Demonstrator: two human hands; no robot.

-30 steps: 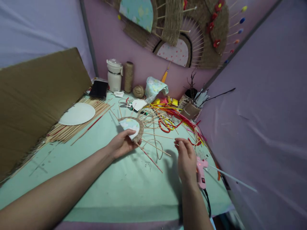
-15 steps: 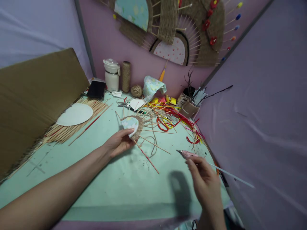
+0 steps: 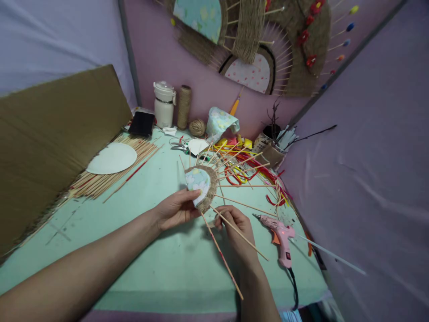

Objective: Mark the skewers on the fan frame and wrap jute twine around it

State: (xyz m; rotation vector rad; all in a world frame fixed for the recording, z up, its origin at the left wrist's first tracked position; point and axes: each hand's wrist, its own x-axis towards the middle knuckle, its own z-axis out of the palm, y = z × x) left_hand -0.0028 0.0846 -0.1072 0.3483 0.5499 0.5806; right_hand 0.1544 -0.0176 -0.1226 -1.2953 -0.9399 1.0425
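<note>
Our left hand (image 3: 179, 209) pinches half-disc (image 3: 197, 181) between thumb and fingers, mid-counter (image 3: 150, 268), presumably steadying fanned sticks (image 3: 248, 186); our right hand (image 3: 237, 230) curls beside lower sticks, fingers' contents unclear. Glue gun (image 3: 283, 237) nears right edge, apparently for reach.

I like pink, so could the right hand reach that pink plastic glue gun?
Probably yes: the glue gun looks close to the right hand and is uncovered. Only a thin pale wooden stick crossing over the hand might need dodging.
</note>
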